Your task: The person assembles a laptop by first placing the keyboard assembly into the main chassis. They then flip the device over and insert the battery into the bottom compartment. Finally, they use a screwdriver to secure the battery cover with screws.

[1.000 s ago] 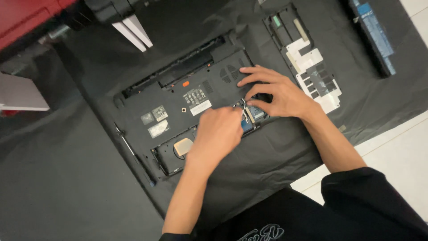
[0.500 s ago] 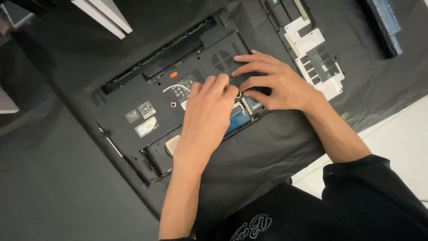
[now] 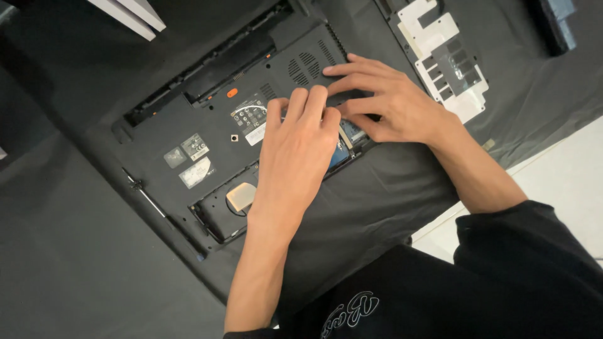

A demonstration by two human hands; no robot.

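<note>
A black laptop (image 3: 207, 135) lies bottom-up on a black cloth, with an open compartment along its near edge. My left hand (image 3: 295, 163) lies flat over that compartment, fingers stretched towards the label and vent slots. It covers most of a blue part (image 3: 339, 156). My right hand (image 3: 396, 103) comes in from the right, with its fingertips resting on the laptop by the vent (image 3: 301, 66), just beside my left fingertips. Neither hand grips anything that I can see. A beige patch (image 3: 240, 196) shows in the open compartment left of my wrist.
A removed cover panel (image 3: 449, 59), white and dark, lies at the upper right. Further right is a dark oblong object (image 3: 556, 22). A thin metal tool (image 3: 147, 198) lies beside the laptop's left edge. White slats (image 3: 129, 12) sit top left, and pale floor (image 3: 565, 169) shows on the right.
My left hand has gone from curled over the compartment to lying flat, fingers reaching further up the laptop. My right hand stays at the vent. The view has moved closer.
</note>
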